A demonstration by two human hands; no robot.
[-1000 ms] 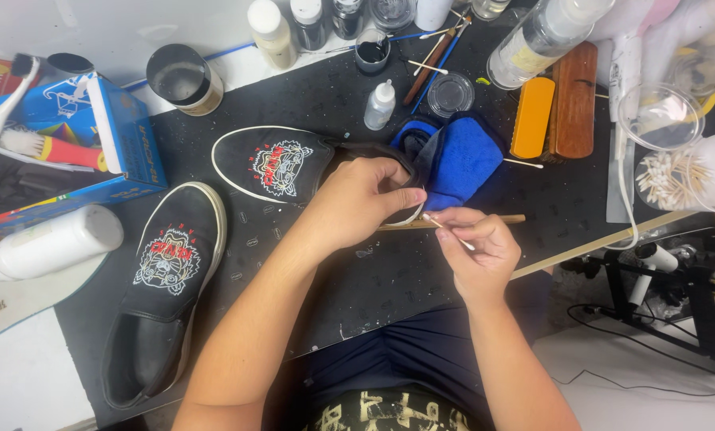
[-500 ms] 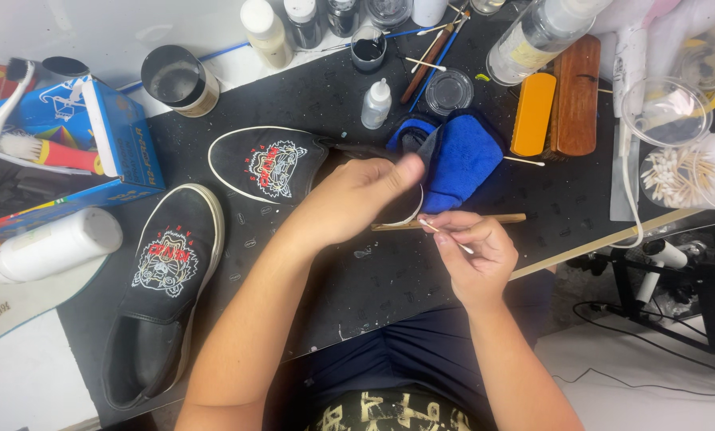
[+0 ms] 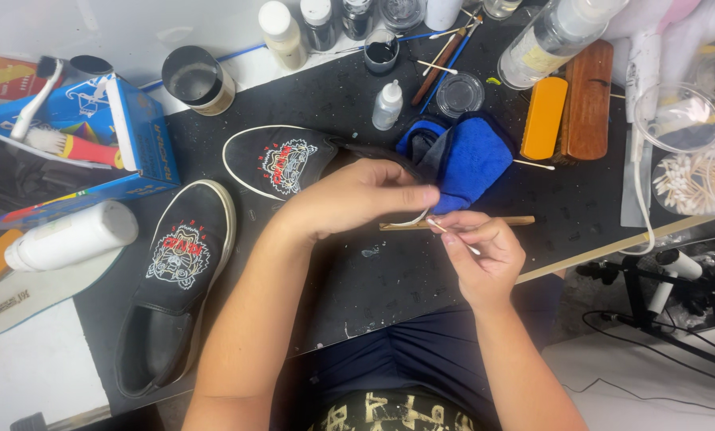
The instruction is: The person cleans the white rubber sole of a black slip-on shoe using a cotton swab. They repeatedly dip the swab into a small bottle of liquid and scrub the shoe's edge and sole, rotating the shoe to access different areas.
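Left hand [image 3: 357, 199] grips the black embroidered slip-on shoe [image 3: 293, 164] while right hand [image 3: 485, 255] pinches a thin cotton swab [image 3: 451, 235] just below the left fingertips; a slipping tip could smear the upper.

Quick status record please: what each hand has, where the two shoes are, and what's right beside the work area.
left hand: left hand rests on the heel end of the upper black slip-on shoe
right hand: right hand pinches a cotton swab, tip at the shoe's white sole edge
other shoe: second black slip-on shoe lies apart, at the mat's left
beside work: blue cloth against the held shoe; thin wooden stick under the hands
surface: black mat
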